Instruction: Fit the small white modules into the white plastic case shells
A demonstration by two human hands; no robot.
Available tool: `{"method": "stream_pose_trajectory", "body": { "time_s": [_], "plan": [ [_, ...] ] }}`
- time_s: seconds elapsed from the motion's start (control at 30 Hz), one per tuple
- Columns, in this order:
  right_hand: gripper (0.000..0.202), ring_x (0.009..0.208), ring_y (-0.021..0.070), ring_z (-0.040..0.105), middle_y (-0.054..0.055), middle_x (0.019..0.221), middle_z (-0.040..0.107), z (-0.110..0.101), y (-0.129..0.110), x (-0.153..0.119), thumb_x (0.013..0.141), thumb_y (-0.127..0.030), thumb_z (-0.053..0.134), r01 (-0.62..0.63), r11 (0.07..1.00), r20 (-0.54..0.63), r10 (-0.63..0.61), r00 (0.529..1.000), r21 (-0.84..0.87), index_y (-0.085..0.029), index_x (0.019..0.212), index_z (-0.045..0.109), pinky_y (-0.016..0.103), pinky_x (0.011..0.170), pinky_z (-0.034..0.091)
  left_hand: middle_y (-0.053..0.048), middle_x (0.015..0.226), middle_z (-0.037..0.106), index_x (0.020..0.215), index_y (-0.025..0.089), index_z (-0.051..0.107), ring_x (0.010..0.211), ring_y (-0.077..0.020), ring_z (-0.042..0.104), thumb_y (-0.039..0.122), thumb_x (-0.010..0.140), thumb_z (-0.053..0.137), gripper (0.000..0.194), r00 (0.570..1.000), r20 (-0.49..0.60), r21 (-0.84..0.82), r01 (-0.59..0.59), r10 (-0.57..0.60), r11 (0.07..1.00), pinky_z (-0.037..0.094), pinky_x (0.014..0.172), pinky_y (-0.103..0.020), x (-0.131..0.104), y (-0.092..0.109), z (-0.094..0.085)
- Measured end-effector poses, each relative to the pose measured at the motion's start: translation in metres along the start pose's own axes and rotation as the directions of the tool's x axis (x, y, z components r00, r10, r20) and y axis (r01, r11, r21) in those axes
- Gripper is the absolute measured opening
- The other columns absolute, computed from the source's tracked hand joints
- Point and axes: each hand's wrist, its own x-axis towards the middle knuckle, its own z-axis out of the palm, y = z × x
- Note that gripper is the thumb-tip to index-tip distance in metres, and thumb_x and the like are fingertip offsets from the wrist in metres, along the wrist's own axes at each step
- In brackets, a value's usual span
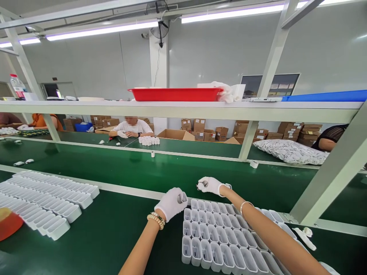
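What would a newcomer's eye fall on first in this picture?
Probably the bright red tray on the shelf, upper centre. Next, the white-gloved left hand by the far left corner of a block of white containers, and the right hand beyond it, a small dark piece in its grip. Another block lies at the left.

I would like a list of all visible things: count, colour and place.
Containers: many, white, lower right and left
Rounded object: one, orange-red, left edge
Work surfaces: several, green, across the view
Shelf: one, white, across middle
Tray: one, red, on shelf
Long item: one, blue, shelf's right
Bottle: one, red-capped, shelf's left
Cardboard boxes: many, brown, background
Bulging bag: one, silvery, right
Fan: one, black, overhead
Lights: several, white, overhead
People: several, variously clothed, background
Left hand: one, white-gloved, by containers' far-left corner
Right hand: one, white-gloved, beyond containers
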Motion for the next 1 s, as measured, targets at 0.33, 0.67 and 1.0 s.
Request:
{"method": "stream_pose_trajectory", "body": {
  "time_s": [0.33, 0.67, 1.0],
  "plan": [
    [0.062, 0.089, 0.0277, 0.072, 0.008, 0.087, 0.076, -0.02, -0.038, -0.094, 0.064, -0.051, 0.082, 0.183, 0.919, -0.175, -0.128, 0.976, 0.351, -0.018, 0.114, 0.067, 0.053, 0.091, 0.055, -0.002, 0.1, 0.066, 0.103, 0.022, 0.058, 0.088, -0.0158, 0.065, 0.008, 0.074, 0.061, 0.032, 0.929, -0.202, -0.086, -0.333, 0.311, 0.939, 0.055, 0.086, -0.033, -0.028, 0.08, -0.063],
    [0.032, 0.063, 0.0174, 0.064, -0.001, 0.07, 0.069, -0.004, -0.081, -0.151, 0.077, -0.037, 0.071, 0.319, 0.938, -0.34, -0.258, 0.905, 0.137, -0.032, 0.109, 0.075, 0.033, 0.06, 0.056, -0.002, 0.103, 0.069, 0.116, 0.026, 0.055, 0.093, -0.0181, 0.067, 0.011, 0.079, 0.06, 0.041, 0.87, -0.112, 0.064, -0.476, 0.48, 0.877, 0.055, 0.087, -0.033, -0.049, 0.104, -0.075],
    [0.026, 0.06, 0.016, 0.059, -0.001, 0.068, 0.063, 0.0, -0.083, -0.158, 0.084, -0.035, 0.061, 0.298, 0.955, -0.291, -0.286, 0.913, -0.003, -0.027, 0.105, 0.074, 0.03, 0.058, 0.054, 0.002, 0.082, 0.067, 0.114, 0.026, 0.055, 0.086, -0.017, 0.066, 0.004, 0.078, 0.055, 0.043, 0.85, -0.072, 0.103, -0.514, 0.522, 0.852, 0.055, 0.085, -0.032, -0.048, 0.108, -0.077]
  ]
}}
